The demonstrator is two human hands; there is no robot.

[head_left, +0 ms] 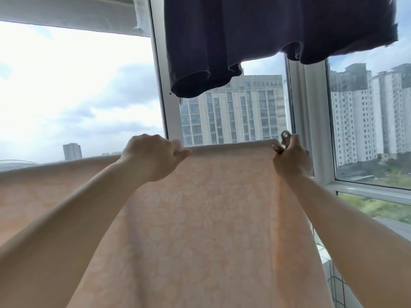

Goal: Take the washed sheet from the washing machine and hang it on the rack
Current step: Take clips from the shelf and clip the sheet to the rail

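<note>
The peach floral sheet (200, 207) hangs draped over a horizontal bar in front of the window (77, 96), its folded top edge running left to right. The left hand (153, 156) grips that edge with curled fingers. To the right, the right hand (291, 158) pinches a metal clip (285, 138) at the sheet's end; a dark garment (266, 32) hangs above.

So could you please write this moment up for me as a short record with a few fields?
sheet: pale peach floral-patterned sheet, draped over a horizontal line, front hanging toward the camera
left hand: left hand grips the sheet's top edge
right hand: right hand at the sheet's right top corner, pinching a small metal clip
above: dark navy fabric garment hanging overhead
background: white-framed window, high-rise buildings beyond
rack: hidden under the sheet
</note>
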